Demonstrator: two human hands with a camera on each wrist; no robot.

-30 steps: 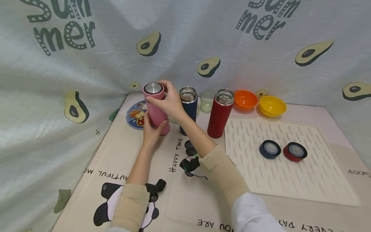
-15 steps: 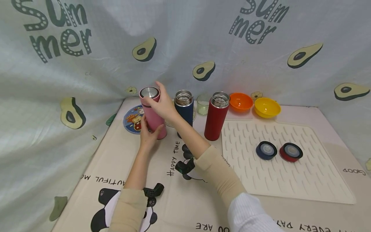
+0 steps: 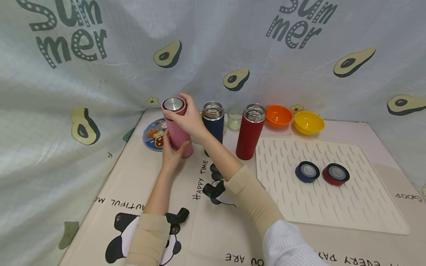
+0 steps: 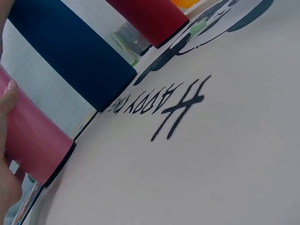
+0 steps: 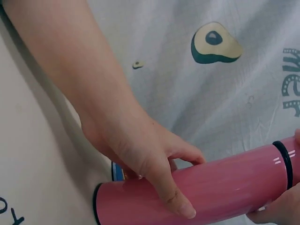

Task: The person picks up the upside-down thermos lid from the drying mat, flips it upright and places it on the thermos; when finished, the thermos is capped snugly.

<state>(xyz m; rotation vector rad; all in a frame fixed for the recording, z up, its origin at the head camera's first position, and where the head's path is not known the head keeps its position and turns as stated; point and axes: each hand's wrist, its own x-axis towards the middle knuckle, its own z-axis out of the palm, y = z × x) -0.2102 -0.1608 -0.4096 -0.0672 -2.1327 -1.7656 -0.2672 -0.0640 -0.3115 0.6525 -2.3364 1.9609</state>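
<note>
Pink flask (image 3: 178, 129) upright on worktop, just left of navy flask (image 3: 213, 123). Left hand (image 3: 173, 151) wraps the lower body to steady it; right hand (image 3: 189, 118) curls round the lid (image 3: 173, 104), grip tight on the cap, prob. for twisting.

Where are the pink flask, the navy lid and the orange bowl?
pink flask (image 3: 179, 138), head view, on its bare side wall between the two hands.
navy lid (image 3: 307, 171), head view, on its pale centre.
orange bowl (image 3: 278, 115), head view, on its inner wall.
</note>
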